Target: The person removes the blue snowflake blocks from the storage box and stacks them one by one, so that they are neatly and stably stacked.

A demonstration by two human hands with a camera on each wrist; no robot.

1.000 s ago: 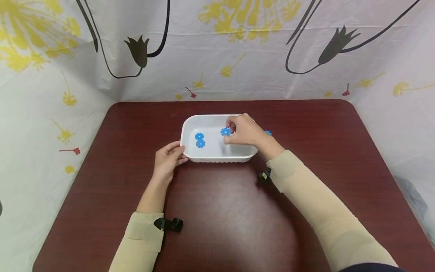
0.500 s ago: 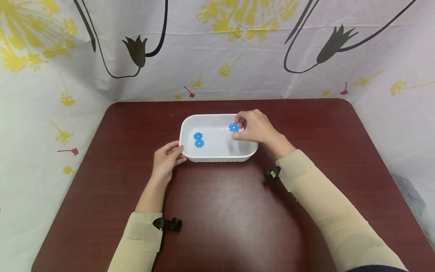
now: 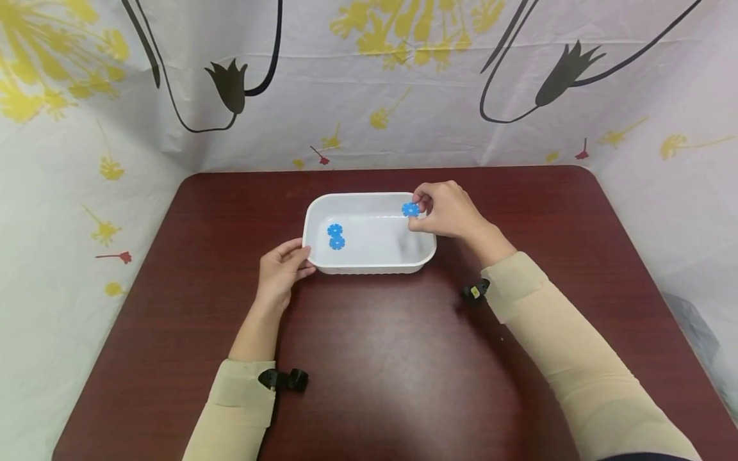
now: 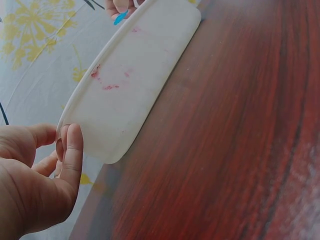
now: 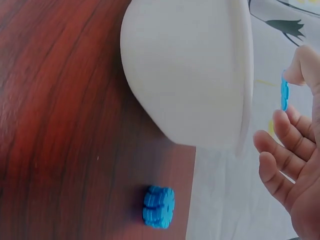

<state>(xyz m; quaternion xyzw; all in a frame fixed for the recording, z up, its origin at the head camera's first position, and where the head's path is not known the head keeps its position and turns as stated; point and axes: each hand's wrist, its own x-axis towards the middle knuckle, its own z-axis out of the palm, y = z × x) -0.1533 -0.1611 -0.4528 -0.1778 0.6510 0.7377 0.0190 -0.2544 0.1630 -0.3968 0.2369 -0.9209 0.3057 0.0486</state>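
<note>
A white plastic tray (image 3: 369,264) stands on the table, its left front corner gripped by my left hand (image 3: 279,275). In the left wrist view that hand's (image 4: 45,175) fingers lie against the tray's outer wall and rim. Over the tray's right end, my right hand (image 3: 452,211) pinches a blue snowflake disc (image 3: 410,209) between thumb and fingertips; the right wrist view shows the disc (image 5: 284,92) edge-on, the other fingers loosely bent. Two more blue discs (image 3: 336,237) lie in the tray's left part, touching or overlapping.
A stack of blue discs (image 5: 159,207) sits on the table beyond the tray's right end, hidden in the head view by the right hand. The dark red-brown table (image 3: 369,358) reaches back to a flower-printed white cloth (image 3: 403,128).
My right hand has moved right and slightly away with the pinched disc, from over the tray's middle to its right end. The left hand and tray have stayed in place.
</note>
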